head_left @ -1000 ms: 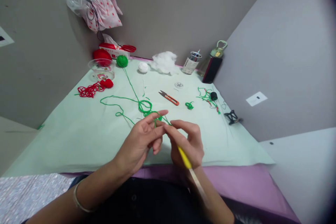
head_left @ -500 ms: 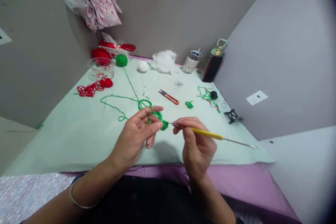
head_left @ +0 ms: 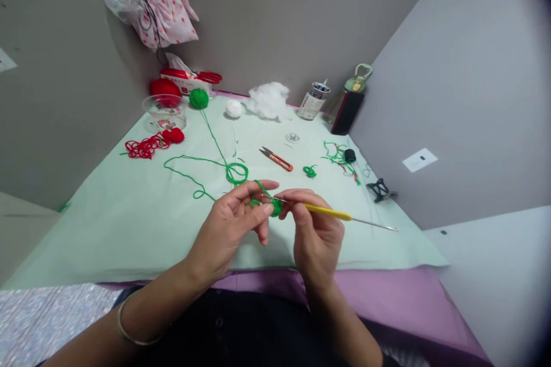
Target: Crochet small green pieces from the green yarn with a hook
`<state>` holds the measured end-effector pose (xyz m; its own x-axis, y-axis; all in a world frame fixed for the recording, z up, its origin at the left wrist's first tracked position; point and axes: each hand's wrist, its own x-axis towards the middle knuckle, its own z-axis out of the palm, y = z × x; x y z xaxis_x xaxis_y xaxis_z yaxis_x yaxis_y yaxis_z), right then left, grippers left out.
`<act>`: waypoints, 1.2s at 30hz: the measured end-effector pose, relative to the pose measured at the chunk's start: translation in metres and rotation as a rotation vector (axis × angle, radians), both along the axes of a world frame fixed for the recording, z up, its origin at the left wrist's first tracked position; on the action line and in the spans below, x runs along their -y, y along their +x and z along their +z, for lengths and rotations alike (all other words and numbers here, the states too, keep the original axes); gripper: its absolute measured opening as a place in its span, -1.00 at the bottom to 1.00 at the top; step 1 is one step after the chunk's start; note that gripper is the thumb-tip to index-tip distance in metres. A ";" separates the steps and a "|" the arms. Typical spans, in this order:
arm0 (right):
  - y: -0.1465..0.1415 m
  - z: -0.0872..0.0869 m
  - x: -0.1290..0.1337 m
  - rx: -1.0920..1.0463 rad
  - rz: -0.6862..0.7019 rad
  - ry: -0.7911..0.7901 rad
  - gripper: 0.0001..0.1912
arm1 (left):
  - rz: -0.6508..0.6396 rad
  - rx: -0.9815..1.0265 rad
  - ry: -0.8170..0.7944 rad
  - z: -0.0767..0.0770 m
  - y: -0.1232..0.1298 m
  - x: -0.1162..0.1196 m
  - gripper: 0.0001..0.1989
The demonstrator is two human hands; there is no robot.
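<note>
Between thumb and fingers, my left hand (head_left: 232,221) pinches a small green crocheted piece (head_left: 276,207), and green yarn passes over its index finger. My right hand (head_left: 318,232) grips a crochet hook by its yellow handle (head_left: 327,211). The hook's left tip is at the green piece; its other metal end points right. Both hands are close together near the table's front. Behind them a loop of green yarn (head_left: 236,172) lies on the cloth, with a strand running back to a green ball (head_left: 198,98).
Orange snips (head_left: 278,159), a green yarn scrap (head_left: 310,171) and a white ball (head_left: 233,108) lie beyond my hands. Red yarn (head_left: 142,147) and a clear tub (head_left: 166,114) are at left. A pen can (head_left: 313,102), dark phone (head_left: 348,113) and black clip (head_left: 380,190) stand right.
My right hand and the hook have moved left, closer to my left hand. My left hand has shifted slightly right with the green piece. The yarn over its fingers has changed position.
</note>
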<state>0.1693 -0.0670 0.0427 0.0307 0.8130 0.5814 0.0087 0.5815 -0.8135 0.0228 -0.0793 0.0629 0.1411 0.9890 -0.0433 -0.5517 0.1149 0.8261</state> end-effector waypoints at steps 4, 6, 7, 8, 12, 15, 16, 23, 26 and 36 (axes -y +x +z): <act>-0.003 -0.010 0.005 0.230 -0.161 0.243 -0.68 | 0.015 0.064 -0.072 -0.001 0.002 0.000 -0.57; -0.002 -0.014 0.005 0.324 -0.235 0.371 -0.61 | -0.045 0.112 -0.131 -0.003 0.001 -0.002 -0.59; -0.001 -0.015 0.005 0.332 -0.247 0.384 -0.61 | -0.076 0.136 -0.166 -0.004 0.000 -0.003 -0.61; 0.001 -0.014 0.004 0.304 -0.238 0.356 -0.62 | -0.098 0.158 -0.198 -0.005 -0.002 -0.004 -0.64; 0.007 -0.004 0.001 -0.049 -0.040 0.042 -0.76 | -0.057 0.204 -0.223 -0.005 -0.007 -0.007 -0.69; 0.006 0.001 -0.001 -0.134 0.098 -0.064 -0.82 | -0.026 0.151 -0.152 -0.002 -0.004 -0.004 -0.68; 0.005 0.001 -0.001 -0.116 0.102 -0.065 -0.83 | -0.020 0.127 -0.135 -0.002 -0.003 -0.003 -0.68; 0.008 -0.001 -0.006 -0.255 0.130 -0.211 -0.86 | -0.025 0.048 -0.107 -0.004 -0.001 -0.001 -0.69; 0.010 0.001 -0.006 -0.270 0.155 -0.220 -0.83 | -0.016 0.019 -0.102 -0.003 -0.002 -0.002 -0.68; 0.013 0.001 0.009 0.311 -0.072 0.214 -0.70 | 0.124 -0.174 0.048 -0.004 0.001 0.001 -0.67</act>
<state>0.1823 -0.0758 0.0436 -0.1210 0.6743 0.7285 0.2833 0.7268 -0.6257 0.0237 -0.0807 0.0594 0.0126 0.9999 -0.0091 -0.4080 0.0134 0.9129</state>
